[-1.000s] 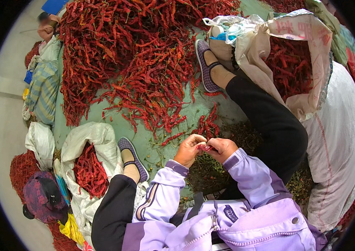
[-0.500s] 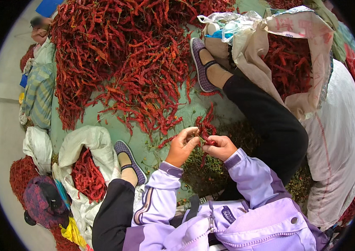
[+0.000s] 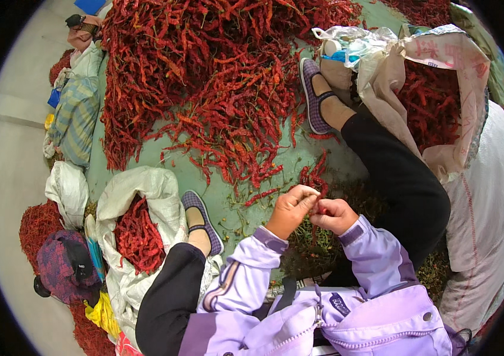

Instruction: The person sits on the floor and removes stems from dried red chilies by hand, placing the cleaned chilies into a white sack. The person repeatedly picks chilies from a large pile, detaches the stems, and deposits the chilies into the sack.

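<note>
My left hand (image 3: 290,210) is closed, thumb and index finger pinched at the top of what looks like a red chilli (image 3: 321,209), partly hidden by fingers. My right hand (image 3: 336,217), just to its right, is curled round that chilli. Both are above a dark scatter of green stems and bits (image 3: 299,249) between my legs. A few loose red chillies (image 3: 312,175) lie just beyond my fingers on the pale green floor surface (image 3: 163,142). A large heap of dried red chillies (image 3: 198,71) spreads across the top.
An open white sack (image 3: 151,184) of chillies stands left of my left foot; an open beige sack (image 3: 468,118) of chillies is beside my right leg. Bulging white sack (image 3: 483,225) at far right; purple bag (image 3: 62,261), striped bundle (image 3: 74,118) and yellow plastic (image 3: 103,314) along the left.
Half a second ago a stem showed between my more separated fingertips; now my left pinch sits against my right hand, covering most of the chilli. The whole view has shifted slightly rightward.
</note>
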{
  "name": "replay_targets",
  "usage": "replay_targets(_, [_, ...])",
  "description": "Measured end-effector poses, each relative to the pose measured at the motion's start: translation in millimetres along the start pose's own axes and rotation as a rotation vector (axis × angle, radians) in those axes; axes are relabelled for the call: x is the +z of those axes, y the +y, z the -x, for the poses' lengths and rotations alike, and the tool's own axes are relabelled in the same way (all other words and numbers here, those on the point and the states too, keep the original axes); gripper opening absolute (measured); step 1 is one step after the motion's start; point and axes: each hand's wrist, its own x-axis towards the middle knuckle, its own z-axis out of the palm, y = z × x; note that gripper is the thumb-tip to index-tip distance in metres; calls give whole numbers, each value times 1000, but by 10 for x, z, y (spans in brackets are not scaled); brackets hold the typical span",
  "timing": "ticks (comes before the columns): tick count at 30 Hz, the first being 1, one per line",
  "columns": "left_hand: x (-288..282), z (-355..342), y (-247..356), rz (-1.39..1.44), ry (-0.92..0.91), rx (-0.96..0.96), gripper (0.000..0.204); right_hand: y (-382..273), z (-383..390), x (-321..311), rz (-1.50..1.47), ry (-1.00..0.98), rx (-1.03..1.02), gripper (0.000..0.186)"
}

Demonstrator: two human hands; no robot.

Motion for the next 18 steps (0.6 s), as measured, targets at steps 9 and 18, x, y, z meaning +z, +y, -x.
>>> replay_targets(9, [-1338, 79, -459, -1170, 214, 31, 17, -10, -40, -143, -488, 241, 163, 6])
replay_targets(18, [-1499, 314, -922, -1060, 301, -106, 17, -68, -132, 105, -811, 191, 252, 10])
